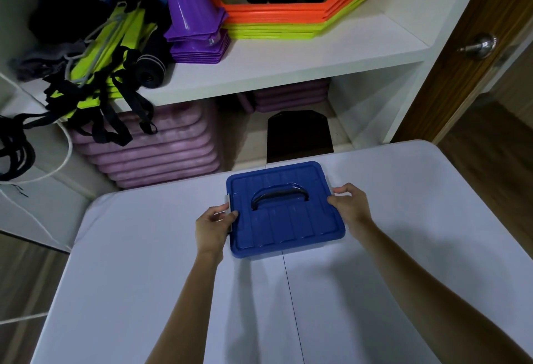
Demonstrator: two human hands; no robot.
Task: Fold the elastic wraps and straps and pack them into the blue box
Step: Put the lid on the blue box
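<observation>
The blue box [284,225] stands on the white table [144,262], lid on, with a dark carry handle [279,193] lying in the lid's recess. My left hand [213,226] grips the box's left edge, thumb on the lid, fingers over a grey side latch [227,205]. My right hand [350,205] grips the right edge, fingers curled over the rim. No wraps or straps lie on the table. A tangle of black straps and yellow-green slats [106,75] hangs off the shelf at the left.
A white shelf unit [302,54] stands behind the table, with purple cones [193,17] and orange and green hexagon rings [291,14]. Stacked purple pads [161,150] sit below. A wooden door with a metal knob [481,46] is at the right.
</observation>
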